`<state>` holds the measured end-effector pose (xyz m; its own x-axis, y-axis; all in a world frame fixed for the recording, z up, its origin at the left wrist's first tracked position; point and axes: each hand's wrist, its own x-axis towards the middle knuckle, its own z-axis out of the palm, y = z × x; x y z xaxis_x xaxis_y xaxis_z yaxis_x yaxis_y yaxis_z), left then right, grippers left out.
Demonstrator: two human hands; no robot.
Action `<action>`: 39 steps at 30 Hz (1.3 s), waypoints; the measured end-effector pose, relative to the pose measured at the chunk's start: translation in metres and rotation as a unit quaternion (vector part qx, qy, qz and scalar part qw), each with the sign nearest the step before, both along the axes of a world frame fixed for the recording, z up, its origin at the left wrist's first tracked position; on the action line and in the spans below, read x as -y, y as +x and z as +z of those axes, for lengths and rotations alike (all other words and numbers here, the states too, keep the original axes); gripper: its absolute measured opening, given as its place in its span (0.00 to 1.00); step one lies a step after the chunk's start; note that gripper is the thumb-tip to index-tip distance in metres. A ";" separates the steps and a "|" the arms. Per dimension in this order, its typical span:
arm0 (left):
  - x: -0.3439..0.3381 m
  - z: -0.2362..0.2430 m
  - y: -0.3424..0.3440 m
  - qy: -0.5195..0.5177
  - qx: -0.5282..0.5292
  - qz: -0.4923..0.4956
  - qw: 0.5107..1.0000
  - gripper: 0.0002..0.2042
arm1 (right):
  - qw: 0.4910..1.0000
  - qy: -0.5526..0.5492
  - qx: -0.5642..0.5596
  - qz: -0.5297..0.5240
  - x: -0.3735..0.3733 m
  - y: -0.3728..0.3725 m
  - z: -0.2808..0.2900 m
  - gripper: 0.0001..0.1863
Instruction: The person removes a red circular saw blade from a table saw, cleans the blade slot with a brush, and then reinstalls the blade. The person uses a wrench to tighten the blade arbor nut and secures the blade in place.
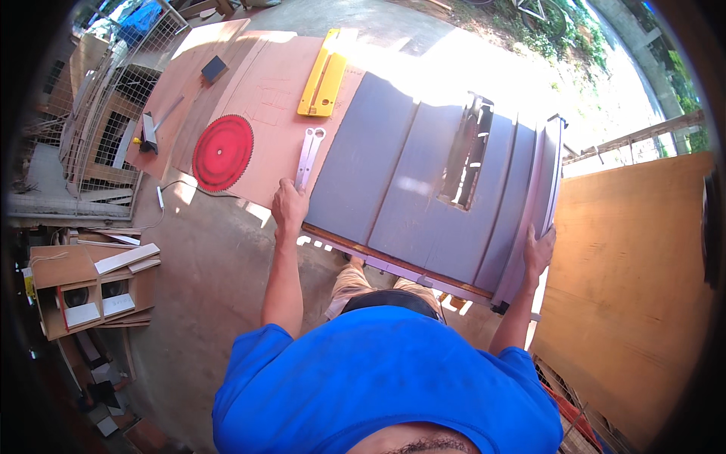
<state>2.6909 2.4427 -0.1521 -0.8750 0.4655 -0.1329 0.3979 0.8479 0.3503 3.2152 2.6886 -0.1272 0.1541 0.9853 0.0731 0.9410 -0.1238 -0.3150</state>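
Note:
A table saw with a grey top (355,166) stands in front of me, its long blade slot (467,163) uncovered and dark inside. My left hand (290,206) is closed at the lower end of a pair of silver ring-ended wrenches (308,151), beside the saw's left edge. My right hand (538,251) curls round the metal fence (538,178) along the right side. A red circular saw blade (222,153) lies flat on the pinkish board (265,68) to the left. Farther back on that board rests a yellow throat plate (321,76).
A mitre gauge (148,135) and a small dark block (214,69) lie on the board's left part. A wooden cabinet with offcuts (76,291) stands at left, below a wire mesh frame (121,83). A large plywood sheet (628,295) rises close on the right.

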 end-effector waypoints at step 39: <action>-0.098 0.054 0.275 0.182 0.160 -0.316 0.917 0.20 | 0.969 -0.062 -0.228 0.073 0.014 -0.039 -0.032 0.21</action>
<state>2.9660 2.5411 -0.0985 -0.3590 0.9306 -0.0719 0.5962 0.2879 0.7494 3.1759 2.6749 -0.1591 0.0001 0.9959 -0.0906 0.7183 -0.0631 -0.6928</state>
